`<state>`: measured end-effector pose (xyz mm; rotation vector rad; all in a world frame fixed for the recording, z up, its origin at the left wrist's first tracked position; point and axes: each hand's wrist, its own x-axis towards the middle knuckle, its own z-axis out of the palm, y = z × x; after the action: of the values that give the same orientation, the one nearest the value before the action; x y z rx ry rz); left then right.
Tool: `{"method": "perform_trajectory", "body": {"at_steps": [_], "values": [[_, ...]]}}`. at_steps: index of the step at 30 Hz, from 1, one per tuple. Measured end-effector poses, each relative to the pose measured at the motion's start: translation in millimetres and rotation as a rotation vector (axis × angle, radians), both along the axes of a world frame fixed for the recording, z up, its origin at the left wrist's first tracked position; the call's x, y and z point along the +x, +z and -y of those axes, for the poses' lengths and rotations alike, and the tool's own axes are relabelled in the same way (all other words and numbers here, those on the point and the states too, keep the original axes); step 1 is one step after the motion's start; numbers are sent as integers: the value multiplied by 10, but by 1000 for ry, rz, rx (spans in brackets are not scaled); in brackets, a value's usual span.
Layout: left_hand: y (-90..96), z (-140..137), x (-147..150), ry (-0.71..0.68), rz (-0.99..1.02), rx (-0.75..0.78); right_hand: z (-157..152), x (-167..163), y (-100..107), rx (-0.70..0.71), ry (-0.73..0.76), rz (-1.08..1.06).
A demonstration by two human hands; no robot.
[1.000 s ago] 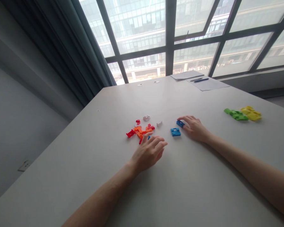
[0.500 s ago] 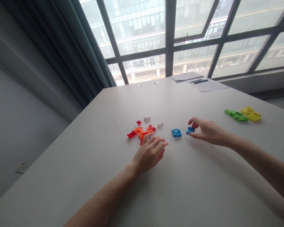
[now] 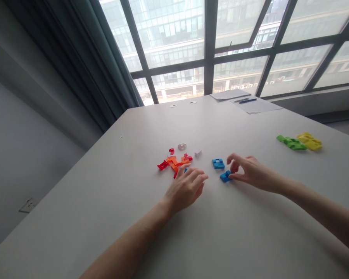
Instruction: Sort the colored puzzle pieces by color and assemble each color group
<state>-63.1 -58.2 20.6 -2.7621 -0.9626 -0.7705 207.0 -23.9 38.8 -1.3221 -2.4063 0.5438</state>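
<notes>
My left hand [image 3: 186, 188] hovers low at the near edge of a small pile, its fingers loosely apart. Orange pieces [image 3: 174, 164] lie in that pile, with a red piece [image 3: 163, 165] on its left. Partly hidden behind my left fingers is a bit of blue plastic [image 3: 185, 170]. My right hand [image 3: 248, 170] has thumb and index finger apart, with the thumb at the right end of a small blue plastic piece [image 3: 225, 176] on the table. Just beyond this lies a squarish blue piece [image 3: 218, 163], apart from both hands.
Green pieces [image 3: 292, 143] and yellow pieces [image 3: 310, 141] lie together on the right of the white table [image 3: 119, 193]. White pieces [image 3: 198, 153] sit behind the pile. Paper sheets [image 3: 257, 105] with a blue pen [image 3: 247, 100] are by the window.
The small blue piece has moved nearer and to the left with my right hand, and now lies in front of the squarish blue piece. My left hand stays nearly still.
</notes>
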Motion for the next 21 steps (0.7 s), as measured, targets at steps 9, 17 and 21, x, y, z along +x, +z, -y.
{"method": "perform_trajectory", "body": {"at_steps": [9, 17, 21], "values": [[-4, -2, -3, 15, -1, -1, -32, -78, -102, 272, 183, 27], [-7, -2, -3, 10, 6, -1, -77, -80, -212, 331, 202, -8], [-12, -5, -4, 14, 0, -6, -113, -87, -286, 336, 163, -86]]}}
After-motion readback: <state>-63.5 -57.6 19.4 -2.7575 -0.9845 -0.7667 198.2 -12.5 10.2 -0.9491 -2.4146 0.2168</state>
